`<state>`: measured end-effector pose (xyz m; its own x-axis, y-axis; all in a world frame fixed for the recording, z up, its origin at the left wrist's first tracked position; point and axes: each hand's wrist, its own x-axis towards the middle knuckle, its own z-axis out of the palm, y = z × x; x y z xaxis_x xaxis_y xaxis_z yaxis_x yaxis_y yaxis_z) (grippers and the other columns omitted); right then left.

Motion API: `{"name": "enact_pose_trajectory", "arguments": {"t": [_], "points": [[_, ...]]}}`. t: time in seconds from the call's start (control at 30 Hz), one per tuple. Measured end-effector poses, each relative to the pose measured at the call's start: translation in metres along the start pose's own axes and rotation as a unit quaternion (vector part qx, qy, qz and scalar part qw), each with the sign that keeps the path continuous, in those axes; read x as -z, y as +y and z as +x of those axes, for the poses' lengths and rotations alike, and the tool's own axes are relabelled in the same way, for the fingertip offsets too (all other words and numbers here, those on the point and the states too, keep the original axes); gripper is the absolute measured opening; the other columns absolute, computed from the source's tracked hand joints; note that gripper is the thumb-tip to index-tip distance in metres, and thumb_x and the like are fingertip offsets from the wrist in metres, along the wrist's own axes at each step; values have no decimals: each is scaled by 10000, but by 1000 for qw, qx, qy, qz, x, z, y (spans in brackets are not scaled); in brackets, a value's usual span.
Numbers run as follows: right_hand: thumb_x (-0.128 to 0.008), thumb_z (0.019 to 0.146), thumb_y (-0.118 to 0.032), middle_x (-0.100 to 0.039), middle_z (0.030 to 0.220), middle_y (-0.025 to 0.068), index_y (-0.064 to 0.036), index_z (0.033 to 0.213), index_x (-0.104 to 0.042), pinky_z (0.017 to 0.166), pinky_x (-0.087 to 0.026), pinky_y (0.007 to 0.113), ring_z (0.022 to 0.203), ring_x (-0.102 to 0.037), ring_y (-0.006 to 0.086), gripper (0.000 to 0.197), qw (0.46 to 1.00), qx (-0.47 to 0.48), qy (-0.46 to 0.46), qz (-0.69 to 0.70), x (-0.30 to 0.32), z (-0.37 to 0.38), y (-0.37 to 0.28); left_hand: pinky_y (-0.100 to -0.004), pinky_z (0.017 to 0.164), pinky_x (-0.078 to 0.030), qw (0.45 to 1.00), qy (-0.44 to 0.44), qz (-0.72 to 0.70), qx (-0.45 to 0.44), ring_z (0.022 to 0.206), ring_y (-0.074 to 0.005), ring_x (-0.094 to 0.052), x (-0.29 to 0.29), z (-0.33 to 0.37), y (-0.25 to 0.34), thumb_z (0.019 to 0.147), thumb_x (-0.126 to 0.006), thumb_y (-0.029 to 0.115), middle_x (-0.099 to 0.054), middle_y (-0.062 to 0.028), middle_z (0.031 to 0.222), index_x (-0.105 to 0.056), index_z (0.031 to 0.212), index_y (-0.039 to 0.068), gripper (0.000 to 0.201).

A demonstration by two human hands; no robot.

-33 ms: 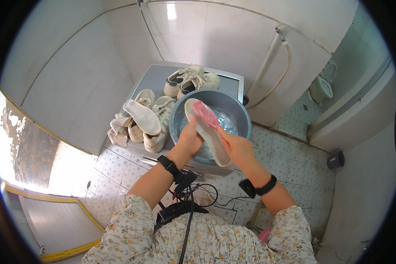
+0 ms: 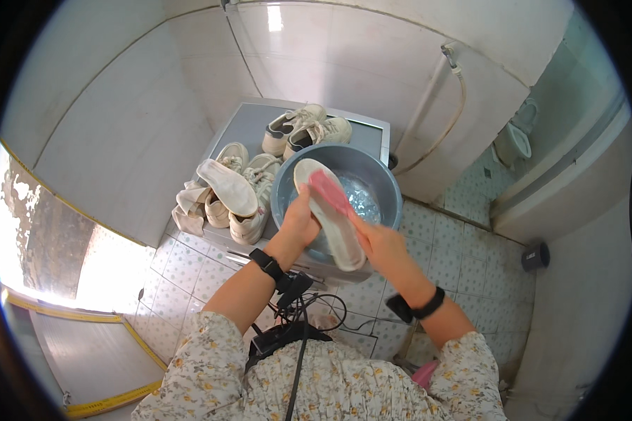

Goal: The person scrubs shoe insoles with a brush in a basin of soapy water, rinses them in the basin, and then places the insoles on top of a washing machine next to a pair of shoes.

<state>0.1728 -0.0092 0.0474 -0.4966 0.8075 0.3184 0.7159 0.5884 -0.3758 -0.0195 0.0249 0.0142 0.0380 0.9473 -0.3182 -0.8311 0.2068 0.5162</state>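
Over the basin, my left hand [image 2: 300, 221] grips the edge of a pale shoe insole [image 2: 340, 238], which is tilted with its far end to the left. My right hand [image 2: 385, 245] is closed around the end of a pink brush [image 2: 328, 189], pressed to the insole's upper face; motion blurs the brush. Below them the blue-grey basin [image 2: 384, 179] holds water. Left of it, a second whitish insole [image 2: 230, 188] lies on top of off-white lace-up shoes [image 2: 249, 222]. Another pair of off-white shoes [image 2: 321, 132] stands behind the basin.
Basin and shoes rest on a grey appliance top [image 2: 249, 121] against a tiled wall. A hose [image 2: 462, 105] hangs from a tap on the right. Black cables [image 2: 304, 309] hang before my body. A dark bin [image 2: 535, 256] and a toilet [image 2: 515, 142] are farther right.
The brush has slid a little along the insole and now looks smeared. The insole has turned slightly, its near end a little lower. My right hand has shifted slightly; both hands keep their hold.
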Motion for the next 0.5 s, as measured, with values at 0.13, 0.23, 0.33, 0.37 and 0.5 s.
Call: {"name": "enact_pose_trajectory", "arguments": {"t": [0.13,0.23,0.33,0.37,0.5], "points": [[-541,880,-175,-554,649,142,-235,1305,-484,496,-449,427,553,-564,337,433,1000,13,-8,-23,1,-49,1,-442,1046,-339,1000,14,-23,7,1231,-303,-415,4,2,-2,1002,-271,386,-402,-148,1364,-330,1356,23,510],[-545,881,-183,-554,659,143,-241,1308,-487,513,-454,427,573,-567,334,435,999,-33,-5,-28,4,-13,-3,-447,1042,-345,1000,10,-9,24,1221,-305,-423,4,-2,-4,1002,-277,382,-406,-149,1359,-333,1353,21,507],[-547,883,-191,-561,676,146,-240,1316,-482,529,-458,428,592,-569,334,441,999,-28,18,3,-11,-1,3,-449,1035,-355,1000,7,-11,24,1209,-306,-436,7,-2,0,1001,-281,384,-418,-144,1351,-336,1350,19,508],[-547,884,-194,-564,682,147,-239,1319,-478,534,-459,429,598,-570,335,443,999,-17,28,16,-18,-7,7,-448,1033,-357,999,9,-14,28,1210,-307,-436,8,-1,1,1001,-278,386,-419,-145,1350,-335,1350,16,512],[-555,876,-152,-565,686,145,-226,1318,-479,532,-444,428,593,-562,330,455,999,-6,3,34,1,-52,1,-442,1023,-372,999,-16,-24,43,1205,-309,-442,12,4,-5,1002,-271,384,-425,-146,1344,-336,1348,9,514]]}}
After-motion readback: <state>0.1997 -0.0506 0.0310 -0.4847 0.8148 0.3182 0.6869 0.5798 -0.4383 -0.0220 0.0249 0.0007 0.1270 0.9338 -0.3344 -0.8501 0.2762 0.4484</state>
